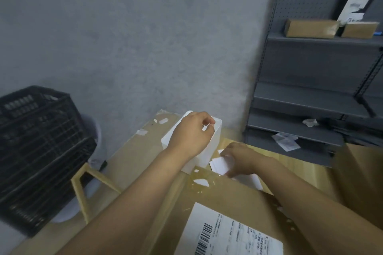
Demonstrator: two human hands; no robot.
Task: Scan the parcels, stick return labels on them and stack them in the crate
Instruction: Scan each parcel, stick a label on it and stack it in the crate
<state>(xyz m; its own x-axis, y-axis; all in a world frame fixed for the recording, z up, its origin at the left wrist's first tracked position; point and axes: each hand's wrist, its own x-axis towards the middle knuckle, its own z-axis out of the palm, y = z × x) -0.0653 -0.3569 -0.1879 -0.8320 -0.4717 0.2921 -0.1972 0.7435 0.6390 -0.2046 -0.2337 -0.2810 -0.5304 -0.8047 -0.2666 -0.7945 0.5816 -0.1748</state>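
Observation:
A brown cardboard parcel (223, 196) with a white barcode shipping label (232, 234) lies on the wooden table right in front of me. Beyond it stands a white plastic box (199, 158). My left hand (191, 132) hovers over that box, thumb and forefinger pinched on a small white label. My right hand (241, 157) presses down on a stack of white labels (219, 164) beside the box. A black plastic crate (39, 151) stands at the left, tilted in this view.
A large flat cardboard box (136, 151) lies behind the white box. Grey metal shelving (315, 97) at the right holds two brown parcels (310, 28) and paper scraps. A grey wall is ahead. Another cardboard box (364, 172) stands at far right.

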